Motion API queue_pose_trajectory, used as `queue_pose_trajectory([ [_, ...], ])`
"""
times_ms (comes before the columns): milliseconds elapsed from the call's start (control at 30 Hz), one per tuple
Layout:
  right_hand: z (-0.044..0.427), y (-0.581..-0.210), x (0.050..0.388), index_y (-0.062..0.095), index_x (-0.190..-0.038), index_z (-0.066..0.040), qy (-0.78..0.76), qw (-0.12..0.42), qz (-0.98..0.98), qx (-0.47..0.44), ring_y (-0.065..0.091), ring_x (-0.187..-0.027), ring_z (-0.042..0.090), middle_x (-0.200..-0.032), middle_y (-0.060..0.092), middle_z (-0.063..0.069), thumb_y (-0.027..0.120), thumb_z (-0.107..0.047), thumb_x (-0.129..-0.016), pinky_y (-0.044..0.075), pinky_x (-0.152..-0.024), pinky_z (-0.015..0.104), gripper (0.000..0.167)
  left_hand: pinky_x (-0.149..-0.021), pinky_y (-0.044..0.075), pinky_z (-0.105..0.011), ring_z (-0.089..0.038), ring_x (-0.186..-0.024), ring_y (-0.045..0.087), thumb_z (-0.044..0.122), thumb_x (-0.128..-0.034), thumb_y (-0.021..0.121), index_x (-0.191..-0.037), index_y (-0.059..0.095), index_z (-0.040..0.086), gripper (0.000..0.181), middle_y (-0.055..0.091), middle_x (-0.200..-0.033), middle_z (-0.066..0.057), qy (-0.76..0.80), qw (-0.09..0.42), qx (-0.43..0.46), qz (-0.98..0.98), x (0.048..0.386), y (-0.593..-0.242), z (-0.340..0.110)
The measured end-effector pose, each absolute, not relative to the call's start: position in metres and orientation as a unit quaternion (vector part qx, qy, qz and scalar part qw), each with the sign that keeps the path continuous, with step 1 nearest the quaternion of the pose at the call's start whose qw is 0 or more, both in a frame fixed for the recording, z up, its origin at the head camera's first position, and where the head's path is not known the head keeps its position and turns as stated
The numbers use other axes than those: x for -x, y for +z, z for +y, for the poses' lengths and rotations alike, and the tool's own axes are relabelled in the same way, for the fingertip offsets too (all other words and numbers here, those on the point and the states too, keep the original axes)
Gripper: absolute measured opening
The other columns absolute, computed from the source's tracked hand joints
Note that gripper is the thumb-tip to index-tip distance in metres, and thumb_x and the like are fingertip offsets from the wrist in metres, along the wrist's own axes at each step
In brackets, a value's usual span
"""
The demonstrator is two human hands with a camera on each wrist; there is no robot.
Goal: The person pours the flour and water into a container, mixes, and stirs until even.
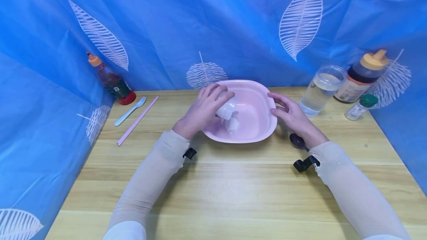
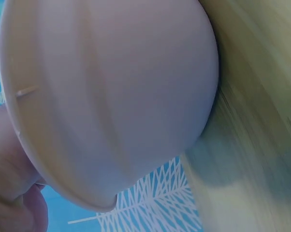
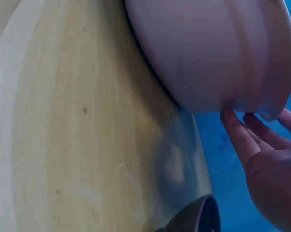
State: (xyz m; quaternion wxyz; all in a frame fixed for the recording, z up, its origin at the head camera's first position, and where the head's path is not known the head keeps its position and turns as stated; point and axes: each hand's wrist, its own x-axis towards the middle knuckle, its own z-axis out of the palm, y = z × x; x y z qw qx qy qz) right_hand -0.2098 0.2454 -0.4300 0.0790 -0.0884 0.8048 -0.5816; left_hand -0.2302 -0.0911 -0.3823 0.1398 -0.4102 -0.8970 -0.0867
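Observation:
In the head view my left hand (image 1: 203, 112) grips a small clear jar (image 1: 227, 108), tipped over the left part of a pink basin (image 1: 245, 136). White powder (image 1: 232, 124) lies in the basin below the jar's mouth. My right hand (image 1: 293, 116) holds the basin's right rim. The right wrist view shows the fingers of that hand (image 3: 276, 164) against the outside and rim of the basin (image 3: 208, 53). In the left wrist view the basin's outer wall (image 2: 121, 87) hides the jar, with part of my left hand (image 2: 12, 174) at its rim.
At the left are a red sauce bottle (image 1: 113, 80), a light blue fork (image 1: 130, 111) and a pink stick (image 1: 138, 120). At the right stand a container of clear liquid (image 1: 320, 92), a dark sauce bottle (image 1: 358, 79) and a green-capped jar (image 1: 361, 106); a dark spoon (image 1: 297, 140) lies beneath my right wrist.

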Motion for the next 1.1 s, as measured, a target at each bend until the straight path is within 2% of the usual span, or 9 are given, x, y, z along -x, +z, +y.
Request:
queue_pose_trajectory([
  [333, 0.2472, -0.4303, 0.2089, 0.037, -0.168, -0.013, -0.584, 0.081, 0.802, 0.091, 0.052, -0.149, 0.044, -0.175, 0.035, 0.015, 0.060, -0.016, -0.110, 0.051, -0.103, 0.010, 0.063, -0.127, 0.036, -0.062, -0.041, -0.153, 0.040, 0.022, -0.0837, 0.095, -0.155, 0.053, 0.021, 0.083, 0.051, -0.159, -0.013, -0.083, 0.136, 0.403, -0.901, 0.2307, -0.3826, -0.0921],
  [567, 0.2455, -0.4305, 0.2093, 0.036, -0.168, -0.010, -0.588, 0.075, 0.799, 0.098, 0.052, -0.149, 0.046, -0.174, 0.035, 0.017, 0.060, -0.015, -0.110, 0.051, -0.100, 0.008, 0.063, -0.127, 0.033, -0.063, -0.040, -0.151, 0.041, 0.022, -0.0764, 0.100, -0.155, 0.054, 0.018, 0.091, 0.054, -0.155, -0.012, -0.120, 0.128, 0.398, -0.901, 0.2303, -0.3840, -0.0911],
  [867, 0.2454, -0.4295, 0.2097, 0.036, -0.168, -0.010, -0.584, 0.077, 0.802, 0.101, 0.048, -0.152, 0.045, -0.174, 0.036, 0.017, 0.060, -0.015, -0.109, 0.050, -0.101, 0.008, 0.064, -0.125, 0.036, -0.064, -0.041, -0.151, 0.041, 0.018, -0.0780, 0.099, -0.154, 0.055, 0.019, 0.088, 0.052, -0.158, -0.014, -0.092, 0.130, 0.394, -0.905, 0.2294, -0.3852, -0.0923],
  [1100, 0.2460, -0.4297, 0.2093, 0.036, -0.168, -0.011, -0.585, 0.080, 0.802, 0.094, 0.047, -0.154, 0.043, -0.175, 0.035, 0.016, 0.061, -0.015, -0.109, 0.050, -0.102, 0.009, 0.064, -0.127, 0.030, -0.064, -0.041, -0.153, 0.036, 0.018, -0.0761, 0.099, -0.157, 0.052, 0.017, 0.094, 0.050, -0.160, -0.013, -0.162, 0.089, 0.354, -0.917, 0.2334, -0.3852, -0.0940],
])
